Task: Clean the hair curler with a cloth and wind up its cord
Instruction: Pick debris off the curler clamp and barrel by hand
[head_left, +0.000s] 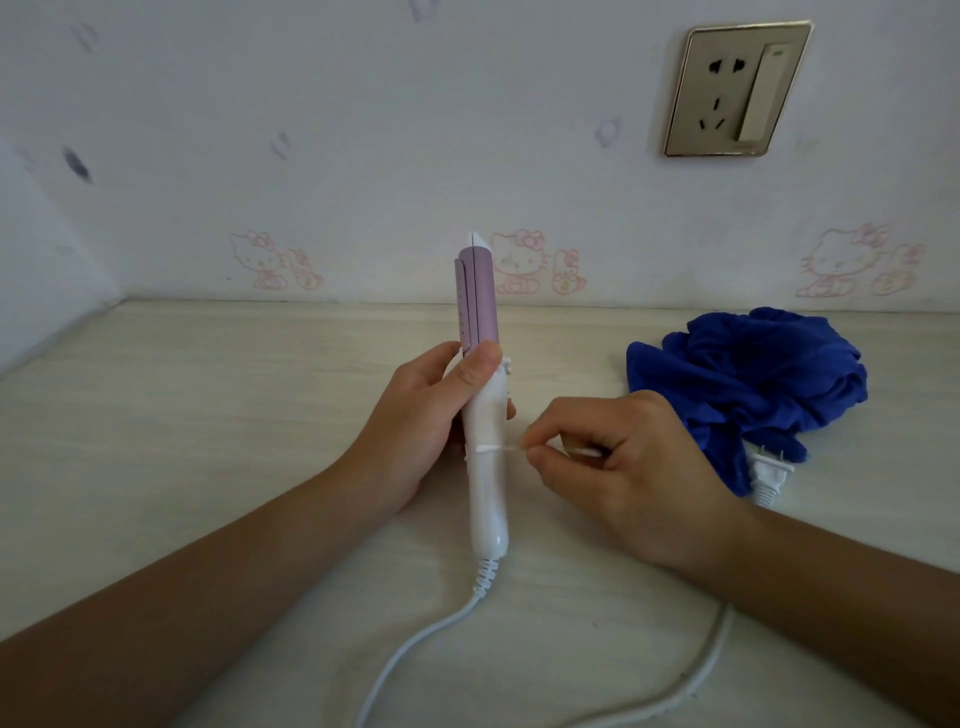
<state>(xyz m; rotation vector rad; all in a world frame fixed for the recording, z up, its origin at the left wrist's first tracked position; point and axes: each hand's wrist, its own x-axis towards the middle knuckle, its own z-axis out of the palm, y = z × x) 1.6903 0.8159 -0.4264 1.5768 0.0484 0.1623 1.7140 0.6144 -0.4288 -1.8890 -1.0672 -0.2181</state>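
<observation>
Fingers of the left hand (421, 421) are curled round the white handle of the hair curler (487, 415), with the thumb pressed across the front, just below the lilac barrel. Fingers of the right hand (628, 467) are bent inward, and the thumb and forefinger pinch the end of a thin white strip (501, 447) that runs across the handle. What the strip is cannot be told.

Head view, task items:
- The curler is held close to upright above the table (208, 415), barrel tip toward the wall and handle end toward the person. It sits near the middle of the table, between the two hands.
- The cord (387, 675) leaves the ribbed sleeve at the handle end and curves down and left out of view. A second run lies on the table lower right and passes under the right forearm, which hides part of it.
- The plug (768, 475) lies flat just right of the right wrist, its prongs pointing at the cloth.
- The blue cloth (748, 374) lies crumpled on the table behind the right hand and apart from the curler. The hand covers its near edge.

Head view, surroundings:
- A gold-framed wall socket (737, 88) with a rocker switch sits on the wall at upper right.
- The wallpaper (363, 130) carries pale cartoon cat prints along the table line.
</observation>
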